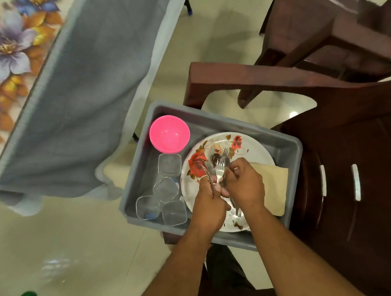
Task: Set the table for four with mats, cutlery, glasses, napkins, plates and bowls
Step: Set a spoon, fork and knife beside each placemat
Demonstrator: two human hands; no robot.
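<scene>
Grey tub [289, 148]: hands [227, 191] grip shiny forks [224, 163], floral plate [197, 163].

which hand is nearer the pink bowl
Left. The left hand grips cutlery over the floral plate, just below the pink bowl. The right hand holds the same bunch on the far side from the bowl.

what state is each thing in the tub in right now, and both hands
pink bowl: upright, empty, in the tub's far corner
clear glasses: four, upright, empty, beside the plate
floral plate: flat in the grey tub
cutlery: bunched, gripped over the plate
napkins: folded, partly under the plate
left hand: grips cutlery
right hand: grips cutlery
</scene>
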